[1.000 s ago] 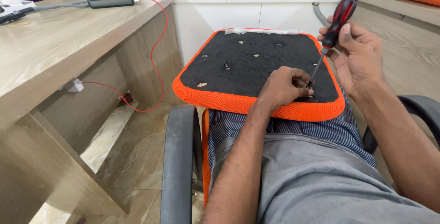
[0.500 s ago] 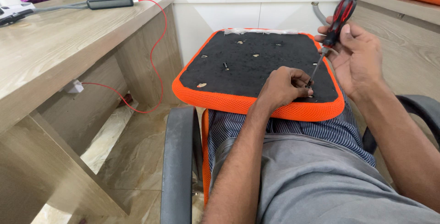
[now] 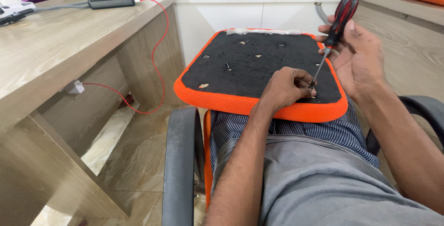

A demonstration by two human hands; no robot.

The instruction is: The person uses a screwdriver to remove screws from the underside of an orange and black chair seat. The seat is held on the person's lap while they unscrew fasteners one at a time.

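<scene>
An orange mesh seat cushion lies upside down on my lap, its black underside facing up with several small holes and a loose screw. My right hand grips a red-and-black screwdriver, tilted, with its tip down at the cushion's near right part. My left hand rests on the black underside with its fingertips pinched around the screwdriver tip; whatever they hold there is hidden.
A wooden desk stands at the left with a black power bank and a red cable hanging from it. Black chair armrests flank my legs. White cabinets stand behind; a marble floor lies below.
The right hand has shifted its fingers slightly on the screwdriver handle, as in turning it. The left hand and cushion have stayed put.
</scene>
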